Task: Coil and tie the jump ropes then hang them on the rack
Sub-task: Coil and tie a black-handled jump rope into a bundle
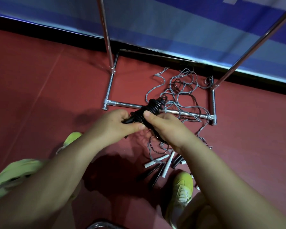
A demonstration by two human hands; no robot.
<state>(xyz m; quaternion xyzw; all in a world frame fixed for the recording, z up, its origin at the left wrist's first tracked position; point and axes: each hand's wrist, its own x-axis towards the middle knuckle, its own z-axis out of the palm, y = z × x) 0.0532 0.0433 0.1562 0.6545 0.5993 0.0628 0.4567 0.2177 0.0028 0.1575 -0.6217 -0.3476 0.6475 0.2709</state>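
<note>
Red floor (pixel 40 80) is carrying a tangle of loose jump ropes (pixel 182 90) under the bare rack (pixel 122 105), while both hands, left (pixel 116 124) and right (pixel 165 128), are gripping one black coiled rope (pixel 149 109), probably finishing its tie.

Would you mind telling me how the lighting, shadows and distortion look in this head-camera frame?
Head view: dim overall; glare streaks the rack tubes; dark shadows pool on the red floor beneath the arms; wide-angle bowing slants the rack uprights; the near forearms look soft.
</note>
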